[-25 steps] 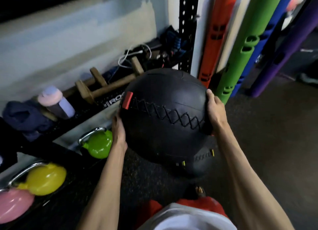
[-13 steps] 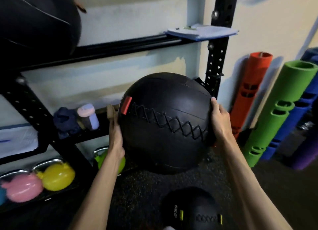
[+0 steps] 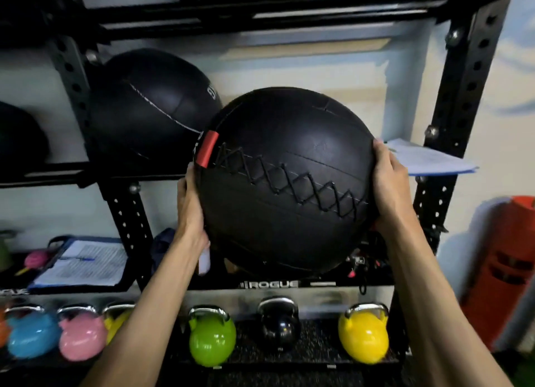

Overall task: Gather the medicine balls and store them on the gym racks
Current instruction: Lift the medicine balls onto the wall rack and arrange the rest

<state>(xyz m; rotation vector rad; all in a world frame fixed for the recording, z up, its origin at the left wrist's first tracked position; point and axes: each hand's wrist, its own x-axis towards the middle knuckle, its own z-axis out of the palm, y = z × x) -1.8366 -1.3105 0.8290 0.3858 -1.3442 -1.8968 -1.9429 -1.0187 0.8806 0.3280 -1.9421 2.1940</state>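
The black medicine ball point(image 3: 285, 181), laced with zigzag stitching beside a red tab, is held up in front of the black gym rack point(image 3: 460, 97), level with its middle shelf. The left hand point(image 3: 189, 210) presses its left side and the right hand point(image 3: 389, 184) its right side, fingers point(image 3: 382, 158) spread and clamped on the ball. Behind it to the left, another black medicine ball point(image 3: 150, 109) sits on the shelf. Papers point(image 3: 428, 158) lie at the shelf's right end. Below, green point(image 3: 212, 339), black point(image 3: 279, 323) and yellow point(image 3: 364, 336) kettlebells stand in a row.
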